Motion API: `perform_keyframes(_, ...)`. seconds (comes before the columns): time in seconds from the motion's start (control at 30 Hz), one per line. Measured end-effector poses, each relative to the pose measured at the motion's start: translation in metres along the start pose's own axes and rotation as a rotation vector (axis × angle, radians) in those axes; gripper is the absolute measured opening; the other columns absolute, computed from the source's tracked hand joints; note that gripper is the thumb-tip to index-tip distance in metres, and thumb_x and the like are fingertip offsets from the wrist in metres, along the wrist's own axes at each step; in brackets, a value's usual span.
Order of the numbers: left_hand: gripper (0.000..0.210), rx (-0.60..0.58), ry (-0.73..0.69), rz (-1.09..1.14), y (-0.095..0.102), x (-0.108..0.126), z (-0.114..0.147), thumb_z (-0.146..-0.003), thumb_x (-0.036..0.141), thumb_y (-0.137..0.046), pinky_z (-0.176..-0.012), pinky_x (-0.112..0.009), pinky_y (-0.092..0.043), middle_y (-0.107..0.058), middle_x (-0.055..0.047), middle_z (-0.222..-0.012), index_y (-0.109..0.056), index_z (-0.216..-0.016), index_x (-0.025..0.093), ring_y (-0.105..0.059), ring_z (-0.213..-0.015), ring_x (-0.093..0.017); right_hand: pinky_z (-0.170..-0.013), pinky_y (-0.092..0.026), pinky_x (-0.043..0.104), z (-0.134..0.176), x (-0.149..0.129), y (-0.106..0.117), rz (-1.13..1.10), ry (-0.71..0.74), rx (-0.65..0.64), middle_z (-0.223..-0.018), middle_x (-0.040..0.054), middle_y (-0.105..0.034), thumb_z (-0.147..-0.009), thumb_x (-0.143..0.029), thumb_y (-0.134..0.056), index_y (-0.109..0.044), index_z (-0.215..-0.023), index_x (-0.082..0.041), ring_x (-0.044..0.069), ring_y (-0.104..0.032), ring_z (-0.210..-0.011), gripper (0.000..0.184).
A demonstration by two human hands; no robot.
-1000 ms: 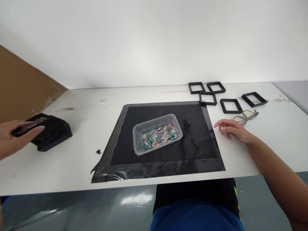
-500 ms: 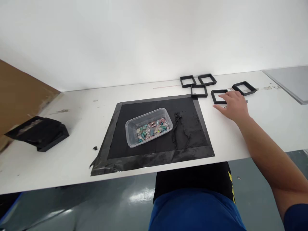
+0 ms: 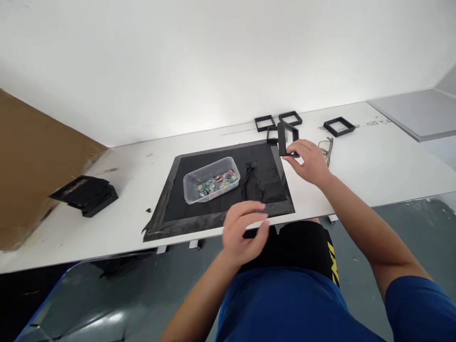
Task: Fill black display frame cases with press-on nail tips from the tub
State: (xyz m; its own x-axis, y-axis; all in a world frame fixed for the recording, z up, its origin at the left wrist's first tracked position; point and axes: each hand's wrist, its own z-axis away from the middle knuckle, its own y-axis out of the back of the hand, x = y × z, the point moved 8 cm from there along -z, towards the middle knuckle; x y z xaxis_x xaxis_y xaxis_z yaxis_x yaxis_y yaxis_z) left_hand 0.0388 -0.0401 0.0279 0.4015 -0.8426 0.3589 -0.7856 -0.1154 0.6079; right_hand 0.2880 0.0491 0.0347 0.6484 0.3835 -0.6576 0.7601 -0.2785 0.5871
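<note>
My right hand (image 3: pixel 307 160) pinches a black square frame (image 3: pixel 282 138) by its lower edge and holds it tilted up above the table. My left hand (image 3: pixel 245 232) hovers over the table's front edge, fingers curved and apart, with nothing in it. Beyond it, a clear plastic tub (image 3: pixel 213 180) with several small pink, teal and pale pieces (image 3: pixel 216 183) rests on a black mat (image 3: pixel 263 176). Behind the held frame lie more black square frames (image 3: pixel 264 123), one partly hidden by it.
Another black frame (image 3: pixel 339 126) lies farther right. A pair of glasses (image 3: pixel 326 148) sits behind my right wrist. To the left are a black block-like object (image 3: pixel 87 194) and a brown panel (image 3: pixel 39 166). A grey board (image 3: pixel 416 114) covers the far right, and a white wall (image 3: pixel 199 66) closes off the back.
My right hand has taken hold of a black frame, lifted it off the table and brought it left. My left hand has come into view from below. The glasses are now uncovered.
</note>
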Motion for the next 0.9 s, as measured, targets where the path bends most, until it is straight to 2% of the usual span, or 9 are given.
perform_keyframes(0.07,0.039,0.172,-0.059,-0.027,0.009,0.012,0.001,-0.098,0.033,-0.074,-0.1,-0.05,-0.064,-0.068,-0.008,-0.134,-0.063,-0.136,0.033,-0.069,-0.118,-0.026,-0.103,-0.051,0.055,0.024,-0.034,-0.009,-0.164,-0.001,0.006,-0.109,0.0116,-0.065,-0.106,-0.062,-0.051,-0.057,-0.102,-0.027,0.031,-0.062,-0.109,0.036)
perform_keyframes(0.13,0.068,0.279,-0.07,-0.06,0.02,0.018,0.001,-0.086,0.025,-0.084,-0.102,-0.06,-0.062,-0.063,-0.01,-0.141,-0.054,-0.146,0.041,-0.067,-0.126,-0.033,-0.086,-0.058,0.048,0.051,-0.063,-0.024,-0.33,-0.005,-0.045,-0.104,0.0094,-0.063,-0.107,-0.071,-0.04,-0.052,-0.106,-0.028,0.026,-0.064,-0.093,0.045)
perform_keyframes(0.3,0.094,0.303,-0.115,-0.065,0.046,0.042,0.01,-0.074,0.033,-0.09,-0.119,-0.078,-0.047,-0.051,-0.008,-0.161,-0.045,-0.154,0.05,-0.056,-0.146,-0.043,-0.057,-0.053,0.032,0.1,-0.12,-0.057,-0.633,0.063,-0.387,-0.08,0.0005,-0.063,-0.102,-0.082,-0.04,-0.056,-0.101,-0.025,0.015,-0.058,-0.062,0.06)
perform_keyframes(0.37,0.09,0.225,-0.115,-0.025,0.048,0.056,0.015,-0.078,0.036,-0.087,-0.118,-0.074,-0.051,-0.061,-0.011,-0.153,-0.045,-0.157,0.046,-0.064,-0.139,-0.041,-0.058,-0.052,0.029,0.108,-0.138,-0.056,-0.684,0.102,-0.467,-0.079,-0.0001,-0.064,-0.099,-0.081,-0.051,-0.061,-0.096,-0.022,0.013,-0.058,-0.064,0.06)
perform_keyframes(0.47,0.058,0.112,-0.106,0.057,0.053,0.077,0.019,-0.091,0.036,-0.078,-0.083,-0.045,-0.07,-0.078,-0.009,-0.122,-0.059,-0.146,0.035,-0.08,-0.103,-0.028,-0.057,-0.049,0.026,0.115,-0.168,-0.044,-0.7,0.172,-0.512,-0.076,-0.0013,-0.066,-0.098,-0.067,-0.066,-0.071,-0.093,-0.02,0.011,-0.057,-0.063,0.047)
perform_keyframes(0.53,0.037,0.136,-0.109,0.081,0.065,0.089,0.017,-0.093,0.03,-0.077,-0.062,-0.03,-0.064,-0.081,-0.005,-0.103,-0.069,-0.129,0.03,-0.078,-0.08,-0.02,-0.061,-0.049,0.027,0.119,-0.187,-0.03,-0.683,0.224,-0.448,-0.076,-0.0011,-0.069,-0.097,-0.05,-0.073,-0.076,-0.092,-0.021,0.012,-0.059,-0.066,0.029)
perform_keyframes(0.63,0.026,0.273,-0.15,0.092,0.09,0.105,0.013,-0.087,0.014,-0.082,-0.055,-0.022,-0.054,-0.076,0.001,-0.082,-0.074,-0.109,0.023,-0.068,-0.063,-0.011,-0.081,-0.052,0.032,0.125,-0.206,-0.001,-0.658,0.265,-0.157,-0.092,0.0016,-0.073,-0.094,-0.03,-0.079,-0.077,-0.097,-0.023,0.015,-0.065,-0.086,0.008)
perform_keyframes(0.77,0.021,0.505,-0.27,0.114,0.123,0.126,0.013,-0.08,0.008,-0.084,-0.054,-0.023,-0.05,-0.065,0.005,-0.07,-0.07,-0.09,0.02,-0.061,-0.059,-0.01,-0.074,-0.043,0.03,0.145,-0.21,0.028,-0.716,0.183,0.323,-0.08,-0.0033,-0.057,-0.1,-0.03,-0.075,-0.062,-0.081,-0.024,0.012,-0.051,-0.076,0.024)
perform_keyframes(0.9,0.021,0.639,-0.446,0.112,0.139,0.149,0.018,-0.082,0.012,-0.083,-0.049,-0.024,-0.048,-0.058,0.004,-0.067,-0.064,-0.076,0.018,-0.054,-0.055,-0.009,-0.054,-0.032,0.03,0.16,-0.231,0.007,-0.831,0.17,0.195,-0.057,-0.0042,-0.045,-0.107,-0.048,-0.064,-0.051,-0.062,-0.022,0.011,-0.039,-0.054,0.054)
